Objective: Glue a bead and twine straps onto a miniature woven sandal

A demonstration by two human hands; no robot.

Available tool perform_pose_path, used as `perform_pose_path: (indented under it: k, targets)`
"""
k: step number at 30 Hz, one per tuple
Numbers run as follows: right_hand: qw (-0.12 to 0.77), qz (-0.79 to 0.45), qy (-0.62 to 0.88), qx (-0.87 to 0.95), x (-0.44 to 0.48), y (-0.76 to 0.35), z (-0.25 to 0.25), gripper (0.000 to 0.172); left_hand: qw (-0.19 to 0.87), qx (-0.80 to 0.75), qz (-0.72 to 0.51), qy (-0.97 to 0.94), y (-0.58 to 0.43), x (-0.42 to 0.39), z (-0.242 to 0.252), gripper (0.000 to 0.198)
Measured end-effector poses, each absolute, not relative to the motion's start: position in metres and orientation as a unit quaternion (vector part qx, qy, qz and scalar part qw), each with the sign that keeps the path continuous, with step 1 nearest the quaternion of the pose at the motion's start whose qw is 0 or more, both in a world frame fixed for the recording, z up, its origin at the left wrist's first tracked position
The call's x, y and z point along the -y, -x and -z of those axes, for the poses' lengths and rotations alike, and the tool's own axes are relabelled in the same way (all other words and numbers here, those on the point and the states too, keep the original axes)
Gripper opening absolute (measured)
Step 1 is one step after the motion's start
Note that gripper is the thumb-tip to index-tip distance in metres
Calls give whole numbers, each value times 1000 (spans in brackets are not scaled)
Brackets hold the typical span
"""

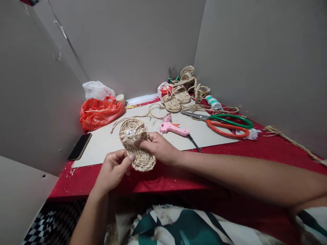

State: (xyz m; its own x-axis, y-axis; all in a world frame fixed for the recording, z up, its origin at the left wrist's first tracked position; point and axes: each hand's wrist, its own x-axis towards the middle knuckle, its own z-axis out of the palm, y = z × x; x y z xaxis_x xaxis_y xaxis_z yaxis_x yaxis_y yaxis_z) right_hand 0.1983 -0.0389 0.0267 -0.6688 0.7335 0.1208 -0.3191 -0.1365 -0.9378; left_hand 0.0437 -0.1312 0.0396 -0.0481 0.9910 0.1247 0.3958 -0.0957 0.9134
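A small woven straw slipper (143, 158) is held up above the front of the table, its sole made of coiled braid. White pearl-like beads (131, 132) sit on its strap near the far end. My left hand (114, 166) pinches the near left edge between thumb and fingers. From the right side, my right hand (159, 148) grips the slipper's middle, thumb on top; its other fingers are mostly hidden. Just beyond my right hand lies a pink glue gun (176, 129) on a white board (102, 149).
Large scissors (217, 122) with green and orange handles lie at right. Behind are several straw slippers (171, 103), loose braided cord and a striped roll (213, 102). An orange plastic bag (102, 112) and a phone (80, 146) are at left. Grey panels (127, 44) enclose the table.
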Motion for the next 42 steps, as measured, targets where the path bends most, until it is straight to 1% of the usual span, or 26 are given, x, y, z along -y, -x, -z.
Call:
perform_pose_path:
  k: [4,8,12,15,17,19,21,24,27,30,34,36,38,40,42]
  targets:
    - [364,-728,196,548,37,-197,-24,24,348,-578,-441,-592,-45,128,-34,39]
    - [376,-739,201,522,34,-195,-28,24,366,-564,-476,-567,-45,123,-27,39]
    - [379,-764,181,490,32,-194,-32,28,424,-511,-526,-531,-38,117,-20,44]
    - [385,-771,183,474,30,-193,-32,31,467,-488,-580,-456,-37,112,-19,46]
    - [399,-761,187,476,29,-193,-32,32,514,-469,-592,-407,-41,108,-22,45]
    - [415,-740,187,494,29,-195,-35,31,568,-434,-594,-369,-50,105,-24,42]
    - [411,-729,192,513,31,-197,-39,30,615,-396,-594,-336,-59,103,-26,42]
    - [371,-746,196,517,34,-200,-45,33,671,-342,-584,-304,-67,100,-29,42]
    - [333,-747,195,542,33,-203,-47,37,715,-296,-550,-315,-66,96,-33,43]
    - [317,-724,193,581,29,-205,-49,39,733,-271,-518,-348,-62,92,-40,45]
    - [316,-712,148,610,24,-208,-54,35,717,-274,-514,-383,-61,82,-52,44]
    - [339,-705,106,614,21,-210,-56,32,704,-278,-519,-398,-60,76,-59,45]
    - [384,-699,77,598,15,-210,-56,30,697,-276,-521,-409,-58,70,-66,47]
    - [450,-690,90,560,8,-210,-55,30,696,-274,-519,-414,-54,64,-73,51]
    - [519,-669,134,515,1,-209,-53,32,697,-274,-520,-411,-49,59,-80,55]
